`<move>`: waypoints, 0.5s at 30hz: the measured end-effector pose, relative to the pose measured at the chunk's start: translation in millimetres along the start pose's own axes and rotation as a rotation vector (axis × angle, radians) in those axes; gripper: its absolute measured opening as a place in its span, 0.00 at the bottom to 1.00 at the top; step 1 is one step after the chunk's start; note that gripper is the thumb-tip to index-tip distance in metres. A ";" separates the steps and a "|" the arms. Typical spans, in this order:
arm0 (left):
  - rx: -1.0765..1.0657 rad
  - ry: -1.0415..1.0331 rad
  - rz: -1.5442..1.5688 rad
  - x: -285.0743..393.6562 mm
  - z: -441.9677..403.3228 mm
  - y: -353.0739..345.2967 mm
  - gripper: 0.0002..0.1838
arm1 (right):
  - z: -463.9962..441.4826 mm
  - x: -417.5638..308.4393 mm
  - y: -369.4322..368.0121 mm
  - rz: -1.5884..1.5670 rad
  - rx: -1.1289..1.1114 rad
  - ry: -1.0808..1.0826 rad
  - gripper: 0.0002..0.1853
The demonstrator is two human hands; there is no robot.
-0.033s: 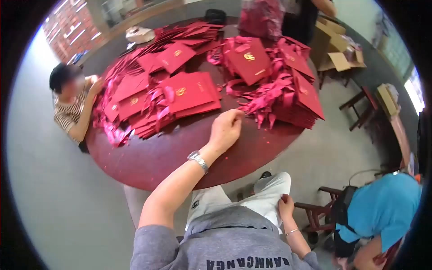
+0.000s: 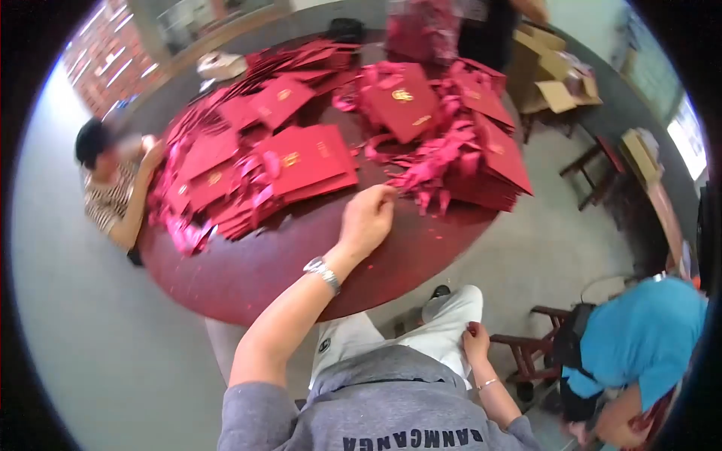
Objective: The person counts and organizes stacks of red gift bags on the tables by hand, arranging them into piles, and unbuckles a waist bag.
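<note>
My left hand [image 2: 366, 219], with a metal watch [image 2: 323, 273] on its wrist, is over the near part of the round table [image 2: 278, 274]. Its fingers are curled closed beside pink ribbons [image 2: 432, 173] of the right-hand pile of red bags [image 2: 492, 161]; whatever they may hold is hidden. Another stack of red bags [image 2: 308, 161] with gold emblems lies to the left of that hand. Low on the right, my right hand [image 2: 475, 343] rests on the white-trousered thigh, its fingers curled closed and their contents not visible.
More red bags [image 2: 282, 98] cover the far side. A person in a striped top [image 2: 105, 201] sits at the left edge; another in dark clothes [image 2: 485, 41] stands behind. Cardboard boxes [image 2: 545, 64], a wooden stool [image 2: 594, 177] and a person in blue [image 2: 635, 334] are at the right.
The table, bags and my left hand appear slightly further left in the frame. Both hands keep their closed shape.
</note>
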State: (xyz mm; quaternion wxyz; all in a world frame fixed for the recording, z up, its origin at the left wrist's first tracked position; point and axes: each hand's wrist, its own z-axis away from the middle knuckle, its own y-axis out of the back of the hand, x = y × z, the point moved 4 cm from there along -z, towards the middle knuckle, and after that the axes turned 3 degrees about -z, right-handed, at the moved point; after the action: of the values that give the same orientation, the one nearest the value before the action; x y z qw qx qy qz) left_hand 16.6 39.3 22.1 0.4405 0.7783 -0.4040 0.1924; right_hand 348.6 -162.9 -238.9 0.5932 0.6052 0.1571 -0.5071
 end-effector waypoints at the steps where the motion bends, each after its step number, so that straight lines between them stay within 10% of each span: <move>1: 0.009 0.039 0.042 1.2 3.2 0.3 0.09 | 1.8 3.9 8.5 0.119 0.025 0.031 0.14; 15: -0.142 -0.128 -0.047 26.7 -3.8 -0.5 0.14 | 35.2 -17.0 -5.9 0.214 0.094 -0.087 0.10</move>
State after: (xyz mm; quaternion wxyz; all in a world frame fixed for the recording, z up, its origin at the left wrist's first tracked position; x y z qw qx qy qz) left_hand 33.2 30.4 41.4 0.4722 0.7651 -0.4256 0.1025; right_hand 321.4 -185.4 -220.9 0.6212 0.6231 0.0421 -0.4734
